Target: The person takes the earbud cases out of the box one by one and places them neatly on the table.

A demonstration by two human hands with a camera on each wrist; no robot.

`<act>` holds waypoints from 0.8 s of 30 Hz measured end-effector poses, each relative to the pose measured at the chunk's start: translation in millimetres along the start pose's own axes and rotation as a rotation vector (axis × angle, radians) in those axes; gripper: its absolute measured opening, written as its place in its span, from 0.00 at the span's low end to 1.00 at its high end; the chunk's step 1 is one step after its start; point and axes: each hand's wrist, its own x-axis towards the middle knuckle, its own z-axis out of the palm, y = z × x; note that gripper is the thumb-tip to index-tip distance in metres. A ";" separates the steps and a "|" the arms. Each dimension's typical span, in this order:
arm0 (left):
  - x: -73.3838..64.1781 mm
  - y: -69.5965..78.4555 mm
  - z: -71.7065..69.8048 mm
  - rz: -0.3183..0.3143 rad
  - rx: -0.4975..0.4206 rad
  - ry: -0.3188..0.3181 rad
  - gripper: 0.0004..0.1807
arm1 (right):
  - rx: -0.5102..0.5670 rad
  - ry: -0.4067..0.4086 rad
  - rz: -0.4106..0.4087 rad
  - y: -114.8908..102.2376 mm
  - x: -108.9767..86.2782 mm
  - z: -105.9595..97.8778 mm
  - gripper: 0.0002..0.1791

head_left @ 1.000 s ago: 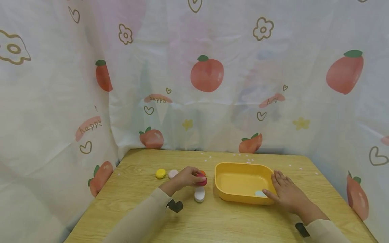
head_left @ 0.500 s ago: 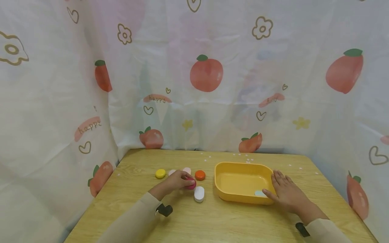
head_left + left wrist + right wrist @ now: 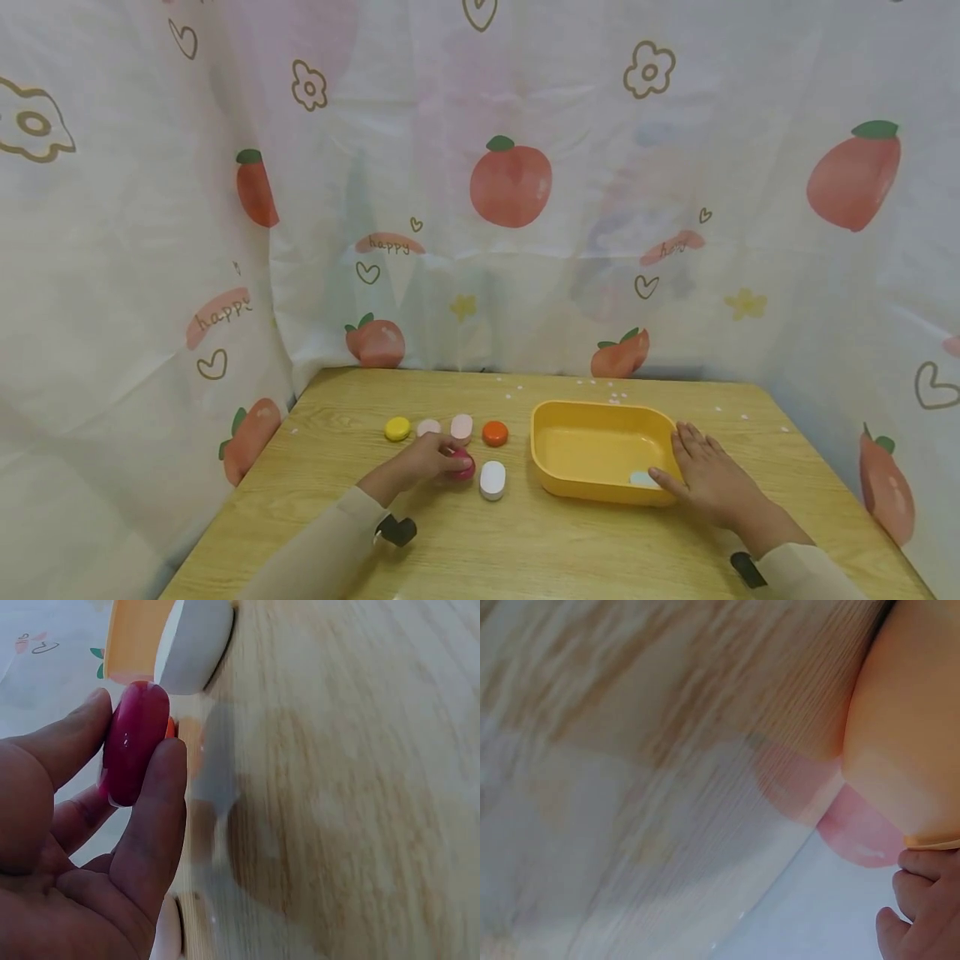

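My left hand (image 3: 418, 463) pinches a glossy crimson rounded piece (image 3: 136, 742) between thumb and fingers. In the left wrist view it is held on edge, above the wooden table. Just right of that hand lies a white oval piece (image 3: 492, 482). Behind the hand are a pale pink oval (image 3: 462, 426), an orange-red round piece (image 3: 495, 433) and a pale round piece (image 3: 428, 427), partly covered by the hand. My right hand (image 3: 714, 483) rests with straight fingers on the right rim of a yellow tub (image 3: 592, 492). A light blue piece (image 3: 642, 478) lies inside the tub.
A yellow round piece (image 3: 397, 429) lies at the left end of the row. Small pale specks dot the rear of the table (image 3: 600, 554). A white curtain (image 3: 427, 167) with fruit prints hangs behind and on both sides.
My left hand has drawn the crimson piece left and toward me, away from the orange-red piece, uncovering that piece and the pale pink oval. My right hand and the tub have stayed put.
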 end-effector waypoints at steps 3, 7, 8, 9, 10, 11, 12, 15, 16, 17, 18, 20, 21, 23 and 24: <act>-2.8 -3.7 -1.8 -0.001 -0.074 -0.024 0.22 | -0.005 0.003 -0.001 -0.1 0.3 0.7 0.49; -6.0 -7.0 -4.9 -0.005 -0.038 -0.014 0.18 | -0.012 0.004 0.002 -1.2 -0.1 0.3 0.49; -6.7 -7.5 -5.6 -0.007 -0.009 -0.006 0.17 | -0.013 0.003 0.002 -1.6 -0.3 0.1 0.49; -7.6 -8.2 -6.2 -0.010 0.021 0.001 0.16 | -0.012 0.002 0.002 -2.1 -0.6 -0.3 0.49; -8.5 -8.4 -6.8 -0.010 0.051 0.009 0.15 | -0.011 0.002 0.002 -2.5 -0.7 -0.6 0.49; -9.4 -8.8 -7.4 -0.009 0.083 0.018 0.15 | -0.010 0.002 0.001 -2.8 -0.8 -1.0 0.49; -10.0 -9.1 -7.9 -0.005 0.115 0.027 0.15 | -0.008 0.001 0.001 -3.1 -0.8 -1.4 0.49; -11.6 -9.5 -8.1 -0.005 0.147 0.035 0.14 | -0.005 -0.001 -0.001 -3.4 -1.2 -1.9 0.49; -11.7 -9.6 -7.9 -0.001 0.159 0.040 0.14 | -0.006 -0.001 -0.001 -3.2 -1.0 -1.9 0.49; -11.8 -9.7 -7.6 -0.001 0.165 0.043 0.14 | -0.006 -0.001 -0.002 -3.0 -1.0 -1.8 0.49; -11.7 -9.8 -7.3 -0.002 0.170 0.045 0.13 | -0.007 0.000 -0.003 -2.6 -0.9 -1.6 0.49; -11.3 -9.6 -6.4 0.001 0.182 0.047 0.13 | -0.010 0.003 -0.005 -1.8 -0.4 -0.9 0.49; -11.1 -9.5 -5.9 -0.004 0.184 0.046 0.13 | -0.009 0.005 -0.005 -1.4 -0.2 -0.5 0.49; -11.3 -8.4 -4.7 -0.006 0.191 0.040 0.12 | -0.007 0.005 -0.005 -0.9 0.1 0.3 0.49; -10.8 -8.4 -4.2 -0.004 0.193 0.034 0.12 | -0.006 0.005 -0.005 -0.7 0.2 0.5 0.49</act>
